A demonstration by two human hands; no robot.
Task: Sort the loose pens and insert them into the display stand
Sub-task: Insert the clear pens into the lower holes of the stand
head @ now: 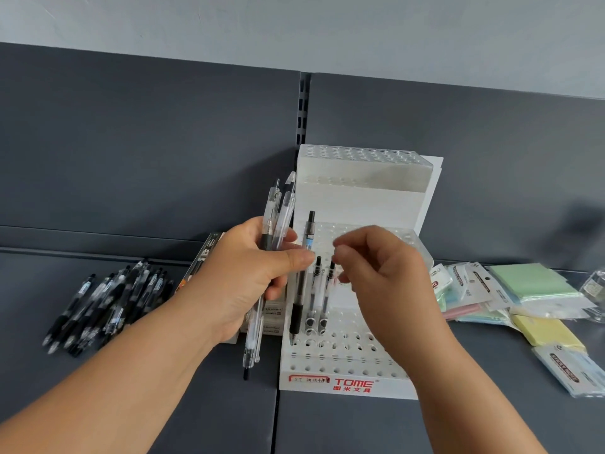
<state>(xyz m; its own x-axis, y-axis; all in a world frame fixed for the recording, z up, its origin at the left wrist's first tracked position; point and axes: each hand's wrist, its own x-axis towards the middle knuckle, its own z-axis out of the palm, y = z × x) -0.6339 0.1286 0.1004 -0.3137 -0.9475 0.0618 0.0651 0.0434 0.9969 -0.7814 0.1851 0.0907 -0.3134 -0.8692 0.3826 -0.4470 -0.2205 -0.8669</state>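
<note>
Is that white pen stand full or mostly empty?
Mostly empty. Only three pens stand upright in the lower tier of the display stand; the holes around them and along the top tier show open.

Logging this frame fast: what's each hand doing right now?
Left hand: holding a bundle of clear pens.
Right hand: fingers curled at a standing pen in the display stand; grip cannot be told.

Stationery shop: grey slotted shelving (327, 427), branded pen display stand (347, 368), packaged sticky notes (537, 283).
</note>
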